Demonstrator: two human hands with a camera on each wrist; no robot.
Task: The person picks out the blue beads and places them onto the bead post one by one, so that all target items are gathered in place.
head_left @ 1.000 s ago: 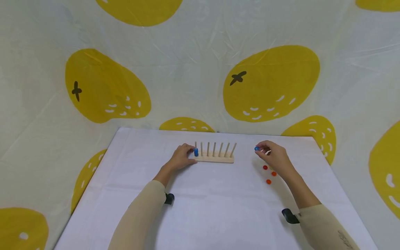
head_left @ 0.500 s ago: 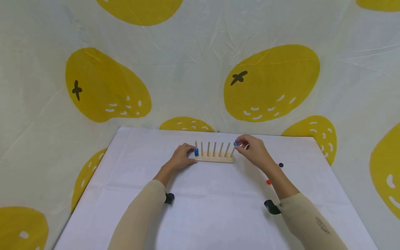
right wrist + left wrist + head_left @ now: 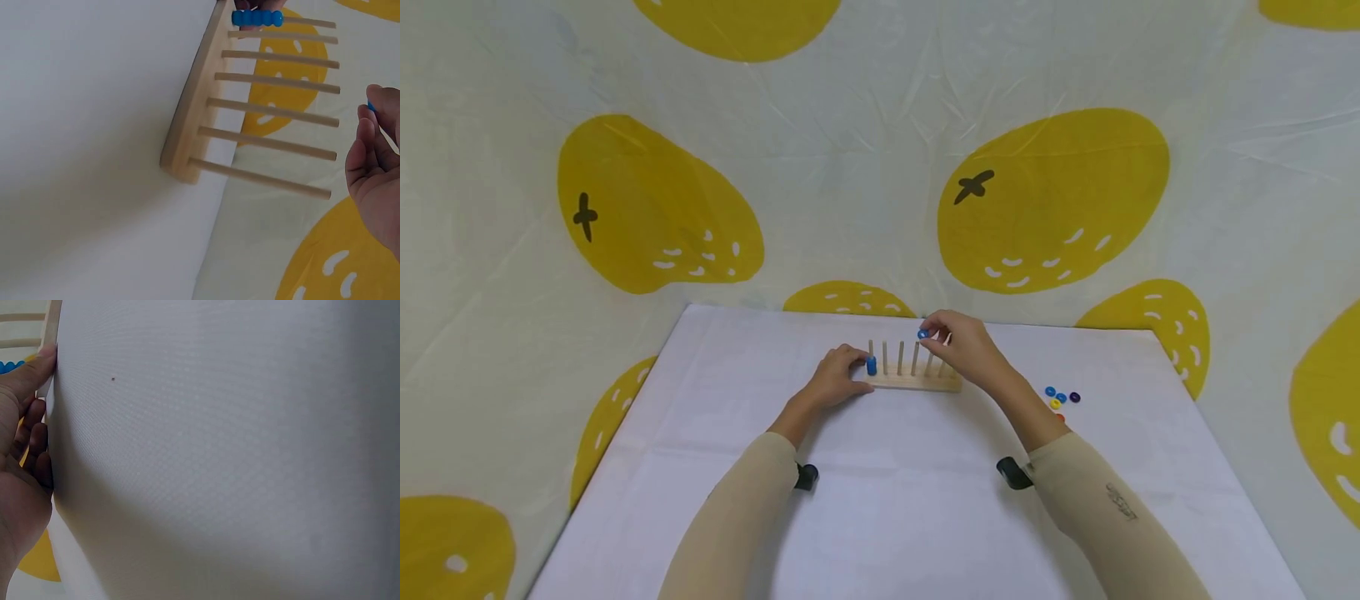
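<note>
A wooden peg rack [image 3: 917,382] with a row of upright pegs stands on the table. Several blue rings [image 3: 257,18] are stacked on its leftmost peg. My left hand [image 3: 832,377] grips the rack's left end, its thumb against the front edge of the base; the left wrist view shows this hand [image 3: 22,437] at the frame's edge. Between thumb and fingers, my right hand [image 3: 964,343] pinches a blue ring [image 3: 923,333] above the pegs right of the middle. In the right wrist view only a sliver of that ring shows between the fingertips of the hand [image 3: 381,162].
Right of the rack lie loose rings: blue [image 3: 1050,391], yellow [image 3: 1056,404], dark purple [image 3: 1075,397] and an orange one [image 3: 1060,417] partly behind the right forearm. A white cloth [image 3: 895,517] covers the table. Behind it hangs a curtain [image 3: 865,167] with yellow fruit prints.
My right hand has carried the blue ring leftward from beside the loose rings to over the pegs. Blue and yellow loose rings have come into sight behind it. The left hand stays on the rack.
</note>
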